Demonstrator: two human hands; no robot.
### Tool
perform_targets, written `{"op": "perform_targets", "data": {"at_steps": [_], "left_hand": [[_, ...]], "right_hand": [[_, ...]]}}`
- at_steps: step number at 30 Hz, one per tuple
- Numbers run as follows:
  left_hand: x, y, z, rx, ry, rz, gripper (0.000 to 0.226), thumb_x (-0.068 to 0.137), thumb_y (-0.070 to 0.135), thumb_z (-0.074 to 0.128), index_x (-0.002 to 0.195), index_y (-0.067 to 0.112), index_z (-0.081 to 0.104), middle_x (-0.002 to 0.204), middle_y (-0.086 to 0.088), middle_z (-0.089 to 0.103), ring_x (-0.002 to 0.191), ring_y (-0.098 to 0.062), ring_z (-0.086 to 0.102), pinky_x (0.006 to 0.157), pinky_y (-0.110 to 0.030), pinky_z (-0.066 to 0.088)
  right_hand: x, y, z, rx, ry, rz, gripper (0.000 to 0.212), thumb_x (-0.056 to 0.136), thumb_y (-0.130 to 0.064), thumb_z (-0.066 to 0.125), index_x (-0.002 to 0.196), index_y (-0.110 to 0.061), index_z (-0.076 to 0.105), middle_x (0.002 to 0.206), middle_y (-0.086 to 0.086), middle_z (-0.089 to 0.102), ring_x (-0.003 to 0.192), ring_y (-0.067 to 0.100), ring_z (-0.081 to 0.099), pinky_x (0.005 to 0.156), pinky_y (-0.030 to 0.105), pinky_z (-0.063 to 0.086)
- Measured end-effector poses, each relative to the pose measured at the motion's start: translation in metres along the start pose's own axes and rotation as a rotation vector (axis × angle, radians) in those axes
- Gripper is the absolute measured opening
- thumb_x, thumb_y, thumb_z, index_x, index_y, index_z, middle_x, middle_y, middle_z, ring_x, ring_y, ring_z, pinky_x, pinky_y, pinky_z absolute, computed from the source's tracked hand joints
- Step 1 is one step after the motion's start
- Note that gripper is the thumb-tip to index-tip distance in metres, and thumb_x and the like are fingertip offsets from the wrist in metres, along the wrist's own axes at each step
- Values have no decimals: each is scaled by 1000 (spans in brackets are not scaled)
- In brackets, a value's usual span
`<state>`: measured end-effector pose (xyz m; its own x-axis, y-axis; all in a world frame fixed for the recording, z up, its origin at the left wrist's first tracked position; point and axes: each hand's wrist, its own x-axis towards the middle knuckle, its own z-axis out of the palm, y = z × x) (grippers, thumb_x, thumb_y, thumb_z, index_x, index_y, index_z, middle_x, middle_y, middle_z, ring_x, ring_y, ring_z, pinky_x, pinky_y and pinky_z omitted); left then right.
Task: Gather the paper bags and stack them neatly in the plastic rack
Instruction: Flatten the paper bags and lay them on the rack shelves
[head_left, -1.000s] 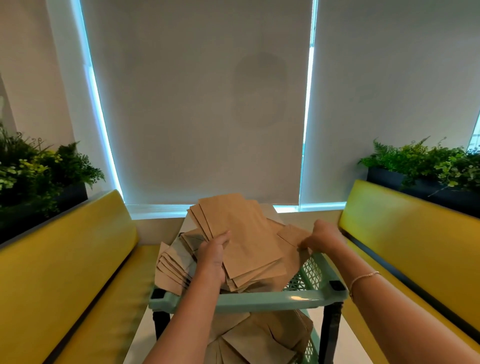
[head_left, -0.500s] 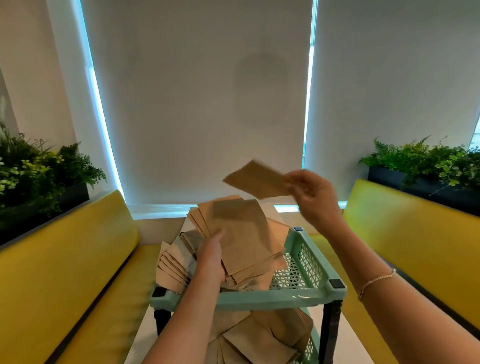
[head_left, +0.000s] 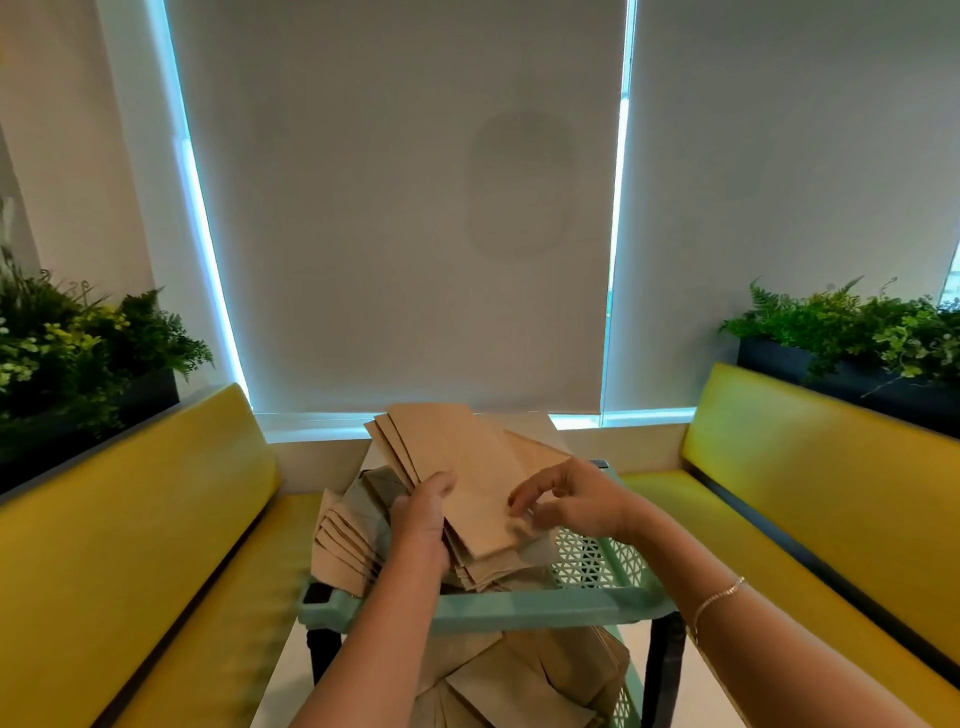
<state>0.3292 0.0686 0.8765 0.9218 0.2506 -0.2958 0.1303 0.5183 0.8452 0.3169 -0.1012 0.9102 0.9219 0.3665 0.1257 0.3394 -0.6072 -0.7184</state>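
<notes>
A fanned stack of brown paper bags (head_left: 457, 467) is held above the top tray of the mint-green plastic rack (head_left: 587, 605). My left hand (head_left: 423, 525) grips the stack's left edge, thumb on top. My right hand (head_left: 566, 501) is at the stack's right edge, fingertips curled and pinching the edge of the top bag. More brown bags (head_left: 343, 540) lie fanned in the tray's left side. Another loose pile of bags (head_left: 524, 680) fills the rack's lower tier.
The rack stands on a white table (head_left: 291, 670) between two yellow benches, one on the left (head_left: 119, 561) and one on the right (head_left: 810, 483). Planters with green ferns sit behind each bench, left (head_left: 78, 353) and right (head_left: 852, 332). Grey roller blinds (head_left: 405, 208) cover the windows ahead.
My right hand lifted a single bag from the tray's right side, raised it, then brought it down onto the stack held by my left hand. The left hand stayed in place.
</notes>
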Motion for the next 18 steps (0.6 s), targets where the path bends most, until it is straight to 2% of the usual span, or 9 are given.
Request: {"op": "perform_targets", "data": {"at_steps": [1,3,5,8,10,13,18], "left_hand": [[-2,0,0,15,36,31,40,77,10,69,112,2,51,106,-21,61,94,-37,60,84,-51,51],[-3,-1,0,37,94,102,26,80,7,67,100,5,51,96,-15,60,87,-32,59,80,-42,51],[-6,0,1,46,143,158,18,80,6,67,88,8,52,87,-8,58,76,-23,55,75,-35,47],[-5,0,-1,48,187,180,16,76,10,71,74,15,56,88,-9,62,80,-25,58,79,-38,52],[-7,2,1,40,194,179,15,77,9,70,75,15,56,86,-6,62,81,-24,57,80,-37,50],[-8,4,1,28,185,191,15,79,6,67,80,16,56,85,-4,60,86,-25,57,85,-39,50],[-11,6,1,6,167,174,14,81,4,65,79,15,57,96,-10,61,94,-28,58,92,-42,49]], "right_hand": [[5,2,-3,42,-3,31,21,77,-7,61,88,-18,76,97,0,71,92,12,61,89,25,46],[23,12,-11,-20,124,83,22,80,-11,63,99,-17,73,100,2,69,94,15,62,90,28,47],[46,23,-19,-295,256,171,35,80,-19,67,115,-16,65,117,4,64,110,20,57,96,30,44],[72,40,-21,-543,244,338,56,79,-29,68,130,-14,50,128,10,56,119,27,50,99,34,43],[86,48,-18,-593,198,387,57,73,-33,70,124,-15,50,124,11,57,115,29,51,97,39,46],[95,51,-16,-576,180,398,49,63,-36,71,107,-17,58,108,7,63,103,27,58,90,41,51],[93,45,-16,-570,306,336,32,71,-20,64,102,-15,66,105,8,66,99,27,62,86,36,53]]}}
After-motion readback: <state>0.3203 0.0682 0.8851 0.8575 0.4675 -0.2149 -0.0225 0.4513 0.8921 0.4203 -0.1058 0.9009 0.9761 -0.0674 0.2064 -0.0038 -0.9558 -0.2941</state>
